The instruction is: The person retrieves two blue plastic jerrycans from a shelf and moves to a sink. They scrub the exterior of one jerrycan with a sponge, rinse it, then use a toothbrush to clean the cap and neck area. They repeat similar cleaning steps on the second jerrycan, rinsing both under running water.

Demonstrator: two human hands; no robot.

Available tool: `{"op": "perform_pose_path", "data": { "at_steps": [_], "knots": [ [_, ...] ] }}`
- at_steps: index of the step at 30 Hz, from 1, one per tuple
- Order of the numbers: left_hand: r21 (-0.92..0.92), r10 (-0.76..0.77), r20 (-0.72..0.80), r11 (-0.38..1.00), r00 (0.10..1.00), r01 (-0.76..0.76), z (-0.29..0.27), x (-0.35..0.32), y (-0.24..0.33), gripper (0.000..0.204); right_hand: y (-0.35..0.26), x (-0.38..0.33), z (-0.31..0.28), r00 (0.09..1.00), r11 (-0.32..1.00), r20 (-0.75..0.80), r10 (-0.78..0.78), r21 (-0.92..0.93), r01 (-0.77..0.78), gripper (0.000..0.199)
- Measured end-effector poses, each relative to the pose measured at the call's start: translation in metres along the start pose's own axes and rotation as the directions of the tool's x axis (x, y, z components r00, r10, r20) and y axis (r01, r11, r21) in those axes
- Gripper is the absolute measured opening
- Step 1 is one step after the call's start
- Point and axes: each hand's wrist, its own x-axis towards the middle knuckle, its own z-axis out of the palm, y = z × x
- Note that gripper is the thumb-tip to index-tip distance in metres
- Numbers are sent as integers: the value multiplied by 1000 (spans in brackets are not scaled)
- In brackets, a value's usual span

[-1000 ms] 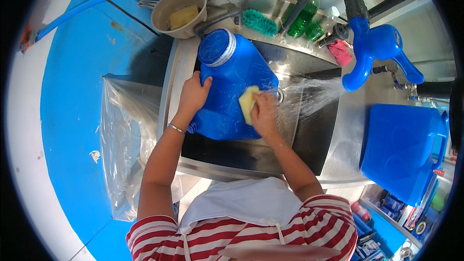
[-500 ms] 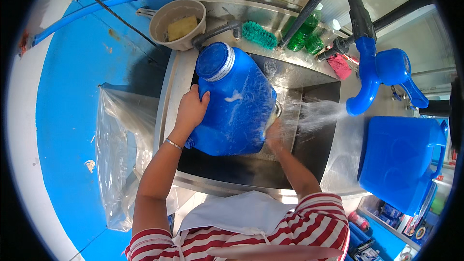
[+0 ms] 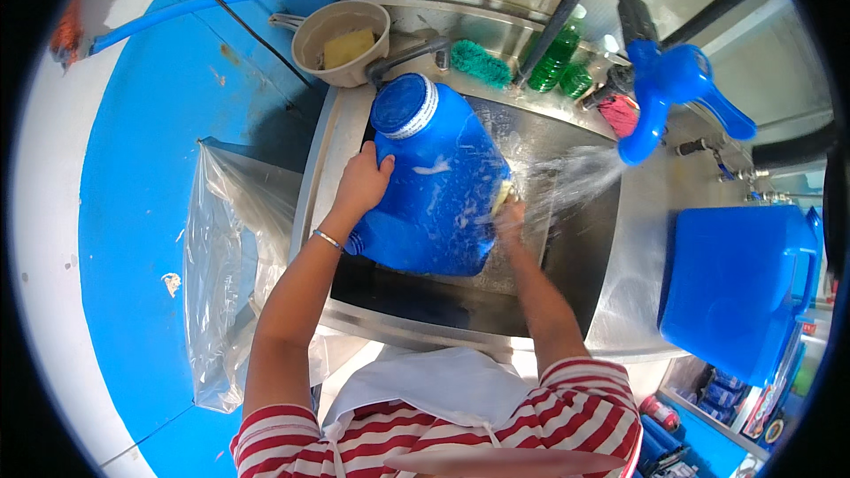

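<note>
A large blue plastic jug (image 3: 434,204) with a wide blue screw cap lies tilted over the steel sink basin (image 3: 567,239), soap suds on its surface. My left hand (image 3: 363,181) grips the jug's left edge below the cap, thumb on top. Against the jug's right side, my right hand (image 3: 511,217) is closed on a pale yellow sponge (image 3: 503,194); some of its fingers are hidden. Water sprays leftward from the blue tap (image 3: 651,115) toward that side of the jug.
A beige pan (image 3: 341,40) with a yellow sponge stands at the back left. Behind the basin are a teal brush (image 3: 480,62), green bottles (image 3: 553,57) and a pink cloth (image 3: 618,115). Another blue container (image 3: 735,283) stands right. Clear plastic sheeting (image 3: 226,274) hangs left.
My right hand has moved up along the jug's right side, and more of the sponge shows. My left hand keeps its grip. The whole view has shifted slightly.
</note>
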Motion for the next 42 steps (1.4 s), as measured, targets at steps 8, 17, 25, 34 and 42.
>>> {"op": "perform_pose_path", "data": {
  "at_steps": [8, 17, 25, 34, 42],
  "knots": [
    [18, 181, -2, 983, 983, -181, 15, -36, 85, 41, -171, -25, -86, 714, 787, -353, -605, -130, 603, 38],
    [27, 534, 228, 832, 814, -554, 5, -85, 90, 37, -102, -4, -167, 751, 813, -542, -378, 194, 549, 21],
    [97, 805, 420, 419, 419, -903, -4, -99, 98, 44, 102, 24, -95, 976, 847, 213, 36, 512, -143, 37],
    [370, 771, -87, 613, 631, -698, 18, -54, 114, 49, -98, -60, -172, 584, 626, 226, -780, 293, 723, 46],
    [141, 453, -61, 886, 889, -442, 38, -14, 114, 58, -174, -24, -115, 606, 547, 261, -751, -269, 793, 22]
  ]
}}
